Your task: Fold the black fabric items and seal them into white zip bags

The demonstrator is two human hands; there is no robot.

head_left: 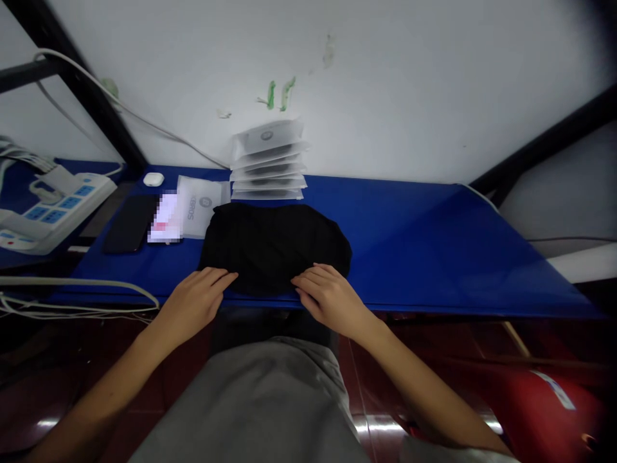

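Observation:
A black cloth, folded into a rounded flat bundle, lies at the front edge of the blue table. My left hand is at its near left edge, fingers and thumb closed on the fabric. At the near right edge, my right hand pinches the same cloth, its fingertips bent inward. The cloth's exact kind does not show. Just behind its left side lies a frosted plastic bag with a printed logo. Farther back, several similar frosted bags overlap in a stack against the wall.
To the left are a dark phone, a lit screen and a white earbud case. A white power strip and loose cables lie farther left. Blue tabletop extends right. A red object stands below at right.

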